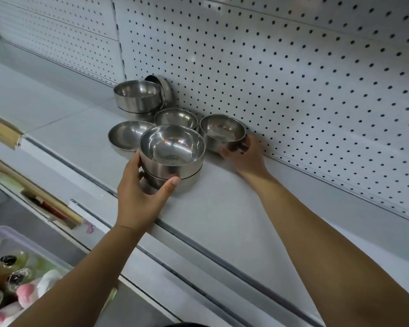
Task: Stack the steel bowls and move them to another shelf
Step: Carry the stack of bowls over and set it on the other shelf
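Note:
Several steel bowls sit on a white shelf (222, 208) against a pegboard back wall. My left hand (142, 192) grips a stack of bowls (172, 154) near the shelf's middle, thumb on the front, fingers round the left side. My right hand (243, 154) holds a single bowl (222, 131) by its lower right side, close to the pegboard. Behind them lie a shallow bowl (128, 135), a small bowl (175, 118), another stack (137, 95), and one bowl (163, 87) tipped on edge against the wall.
The pegboard wall (293, 90) rises right behind the bowls. The shelf runs bare to the right and front. Lower left, a plastic bin (14, 267) holds wrapped goods, and wooden-edged shelf strips (3, 131) run along the left.

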Available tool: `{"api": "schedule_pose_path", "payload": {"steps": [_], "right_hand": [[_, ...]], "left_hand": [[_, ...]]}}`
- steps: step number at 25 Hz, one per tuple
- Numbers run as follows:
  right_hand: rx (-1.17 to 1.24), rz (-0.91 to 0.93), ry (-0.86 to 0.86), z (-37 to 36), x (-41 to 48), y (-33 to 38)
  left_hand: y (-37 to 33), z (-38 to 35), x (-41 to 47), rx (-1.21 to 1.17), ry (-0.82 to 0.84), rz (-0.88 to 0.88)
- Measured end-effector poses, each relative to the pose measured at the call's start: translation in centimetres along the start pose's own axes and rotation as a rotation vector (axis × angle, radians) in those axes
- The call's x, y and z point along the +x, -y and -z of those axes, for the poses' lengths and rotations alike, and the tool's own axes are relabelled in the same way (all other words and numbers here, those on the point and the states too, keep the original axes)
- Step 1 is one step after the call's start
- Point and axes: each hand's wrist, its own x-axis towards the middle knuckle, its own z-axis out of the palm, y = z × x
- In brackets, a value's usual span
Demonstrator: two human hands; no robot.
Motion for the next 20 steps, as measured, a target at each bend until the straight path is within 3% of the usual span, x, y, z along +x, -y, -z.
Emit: {"api": "schedule_pose_path", "payload": {"steps": [7, 15, 20], "right_hand": [[-0.011, 0.106, 0.037, -0.3, 2.1, -0.3], [0.167, 0.111, 0.084, 1.3, 1.4, -0.9], [0.318, 0.186, 0.076, 1.2, -0.3, 2.2]], "left_hand": [[0.3, -0.2, 0.1, 0.047, -0.012, -0.027], [0.2, -0.4, 0.0, 0.052, -0.011, -0.062], [0.5, -0.4, 0.1, 0.05, -0.03, -0.067]]}}
